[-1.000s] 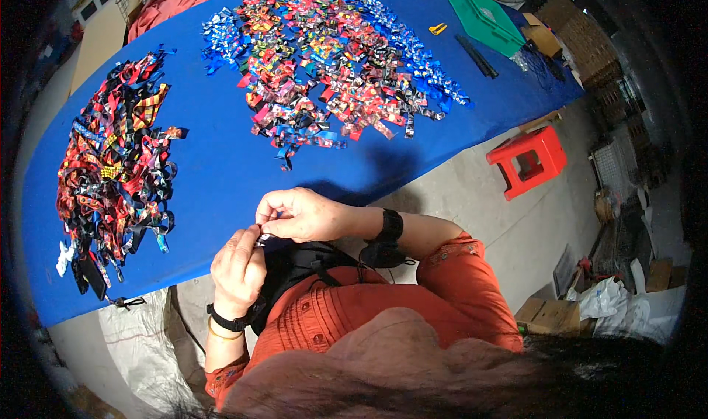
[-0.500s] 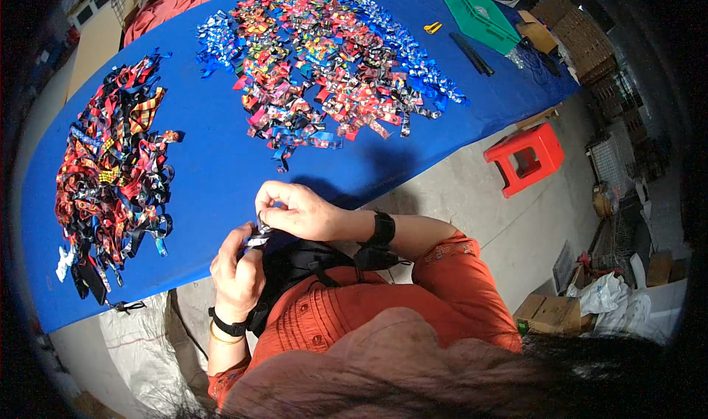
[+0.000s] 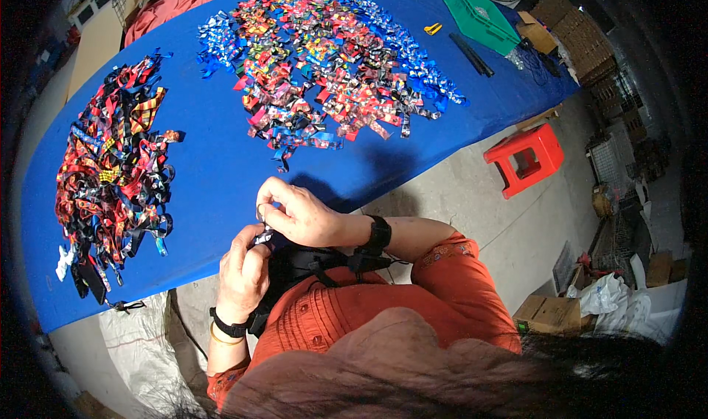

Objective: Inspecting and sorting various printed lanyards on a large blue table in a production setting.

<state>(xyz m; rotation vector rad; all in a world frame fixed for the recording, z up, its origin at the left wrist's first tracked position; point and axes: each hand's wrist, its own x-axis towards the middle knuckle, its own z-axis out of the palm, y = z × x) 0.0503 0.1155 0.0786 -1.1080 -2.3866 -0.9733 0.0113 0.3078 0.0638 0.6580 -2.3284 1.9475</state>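
Just off the table's near edge, my left hand (image 3: pixel 243 275) and my right hand (image 3: pixel 301 216) are close together, their fingertips nearly meeting. Between them is a small black-and-white printed ribbon strap (image 3: pixel 264 237), mostly covered by my fingers. My left hand is closed around it, while thumb and forefinger of my right hand pinch its upper end. Whether the strap carries a small fitting is too hidden to tell. A heap of looped, multicoloured ribbon straps (image 3: pixel 110 175) lies to the left. Farther off spreads a wide pile of short printed ribbon straps (image 3: pixel 324 65), with blue ones along its edges.
The blue-covered table (image 3: pixel 214 139) curves across the view. At its far right are yellow-handled scissors (image 3: pixel 433 29), dark rods (image 3: pixel 472 54) and a green crate (image 3: pixel 481 17). A red stool (image 3: pixel 525 161), a cardboard box (image 3: pixel 549 313) and a white sack (image 3: pixel 151 352) stand on the floor.
My left hand has shifted slightly up and to the right, closer to my right hand. Less of the ribbon strap shows now. The piles have not moved.
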